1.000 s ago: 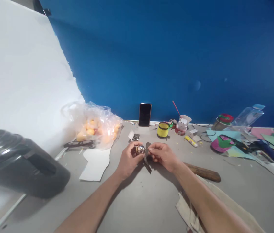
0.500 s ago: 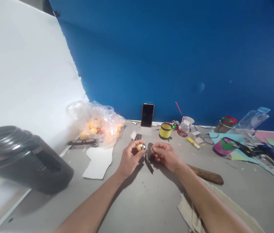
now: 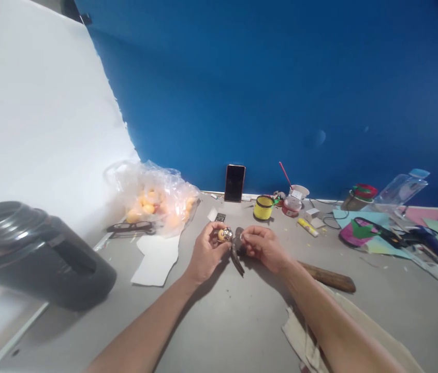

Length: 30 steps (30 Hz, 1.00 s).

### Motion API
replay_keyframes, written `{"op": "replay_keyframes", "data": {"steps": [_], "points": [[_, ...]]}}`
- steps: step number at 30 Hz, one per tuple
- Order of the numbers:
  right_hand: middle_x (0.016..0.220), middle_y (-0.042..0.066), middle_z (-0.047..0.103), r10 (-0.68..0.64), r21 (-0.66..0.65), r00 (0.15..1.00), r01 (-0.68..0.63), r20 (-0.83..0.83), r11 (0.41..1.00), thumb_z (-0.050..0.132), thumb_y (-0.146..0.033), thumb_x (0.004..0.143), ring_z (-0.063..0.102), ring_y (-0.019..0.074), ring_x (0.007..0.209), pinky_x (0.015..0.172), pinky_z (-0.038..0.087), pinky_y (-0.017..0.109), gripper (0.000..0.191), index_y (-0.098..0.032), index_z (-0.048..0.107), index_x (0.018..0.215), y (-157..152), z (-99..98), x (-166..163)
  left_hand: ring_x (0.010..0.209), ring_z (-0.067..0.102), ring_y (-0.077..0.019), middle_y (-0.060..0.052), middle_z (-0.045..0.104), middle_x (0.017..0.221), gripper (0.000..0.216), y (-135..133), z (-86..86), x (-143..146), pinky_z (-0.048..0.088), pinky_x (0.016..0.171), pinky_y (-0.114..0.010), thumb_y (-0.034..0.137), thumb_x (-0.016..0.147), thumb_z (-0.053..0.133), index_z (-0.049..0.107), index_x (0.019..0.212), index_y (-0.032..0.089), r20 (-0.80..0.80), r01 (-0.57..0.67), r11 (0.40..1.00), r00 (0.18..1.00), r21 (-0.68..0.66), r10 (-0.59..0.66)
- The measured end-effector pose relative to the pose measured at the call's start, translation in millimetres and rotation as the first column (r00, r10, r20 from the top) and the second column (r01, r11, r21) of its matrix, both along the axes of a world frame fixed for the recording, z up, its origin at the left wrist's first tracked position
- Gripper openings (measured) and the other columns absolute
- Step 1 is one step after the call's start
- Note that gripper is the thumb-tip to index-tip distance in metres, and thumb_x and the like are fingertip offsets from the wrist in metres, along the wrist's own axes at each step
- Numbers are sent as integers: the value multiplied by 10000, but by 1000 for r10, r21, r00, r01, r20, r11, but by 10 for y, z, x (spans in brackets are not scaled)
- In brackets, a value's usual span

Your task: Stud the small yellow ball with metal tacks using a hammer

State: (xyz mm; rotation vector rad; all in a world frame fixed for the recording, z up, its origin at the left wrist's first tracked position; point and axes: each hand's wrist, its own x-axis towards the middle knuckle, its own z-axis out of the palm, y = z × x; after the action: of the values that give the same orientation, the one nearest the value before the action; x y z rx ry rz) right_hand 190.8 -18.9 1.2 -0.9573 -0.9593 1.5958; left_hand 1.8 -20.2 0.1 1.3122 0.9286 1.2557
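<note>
I can read no word, number or brand from where I sit. The slim yellow tube (image 3: 307, 227) on the grey bench (image 3: 219, 326) carries marks too small for me, and the pale label on the small, round, reddish clear jar (image 3: 291, 208) blurs before I can make out a letter.

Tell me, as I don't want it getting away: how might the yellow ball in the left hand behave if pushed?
The yellow ball would probably roll readily, being round. Its shiny, silvery pieces may make that roll uneven. It could be light: the left hand seems to hold it in a mere pinch.
</note>
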Motion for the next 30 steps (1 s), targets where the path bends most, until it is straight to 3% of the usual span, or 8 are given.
{"op": "replay_keyframes", "data": {"steps": [7, 15, 18, 25, 30], "points": [[685, 12, 637, 19, 25, 1000, -19, -14, 1000, 921, -371, 620, 481, 88, 551, 488, 370, 213, 316, -169, 718, 753, 5, -11, 5, 793, 636, -148, -18, 680, 895, 463, -16, 31, -11, 519, 768, -272, 235, 688, 806, 649, 1119, 170, -8, -5, 999, 1000, -40, 5], [764, 31, 671, 17, 70, 1000, -17, 7, 997, 920, -444, 653, 486, 92, 580, 492, 374, 211, 353, -181, 715, 771, 5, -27, -4, 864, 669, -168, -42, 700, 979, 478, -9, 42, -9, 533, 779, -280, 259, 700, 820, 653, 1141, 185, 37, -16, 998, 999, -67, 18], [749, 26, 663, -17, 58, 999, 15, 31, 998, 928, -453, 637, 484, 92, 581, 488, 381, 209, 370, -179, 715, 767, 3, -19, -7, 829, 667, -163, -29, 701, 923, 471, -15, 41, -12, 531, 769, -278, 236, 685, 822, 667, 1126, 177, 18, -5, 996, 1000, -87, 6], [785, 35, 703, -13, 30, 999, 12, 38, 999, 923, -427, 640, 512, 85, 581, 487, 385, 195, 370, -178, 736, 841, 15, -47, 2, 866, 671, -163, -49, 709, 1000, 430, -29, 52, -7, 542, 840, -309, 329, 734, 818, 670, 1108, 179, 78, -6, 997, 997, -76, 12], [784, 28, 707, -20, 19, 999, 19, 41, 1000, 927, -407, 623, 532, 85, 580, 486, 392, 192, 376, -177, 731, 847, 10, -34, 0, 815, 672, -163, -39, 713, 965, 498, -25, 46, -3, 545, 774, -304, 324, 713, 822, 656, 1163, 188, 52, 13, 994, 999, -104, -8]]}}
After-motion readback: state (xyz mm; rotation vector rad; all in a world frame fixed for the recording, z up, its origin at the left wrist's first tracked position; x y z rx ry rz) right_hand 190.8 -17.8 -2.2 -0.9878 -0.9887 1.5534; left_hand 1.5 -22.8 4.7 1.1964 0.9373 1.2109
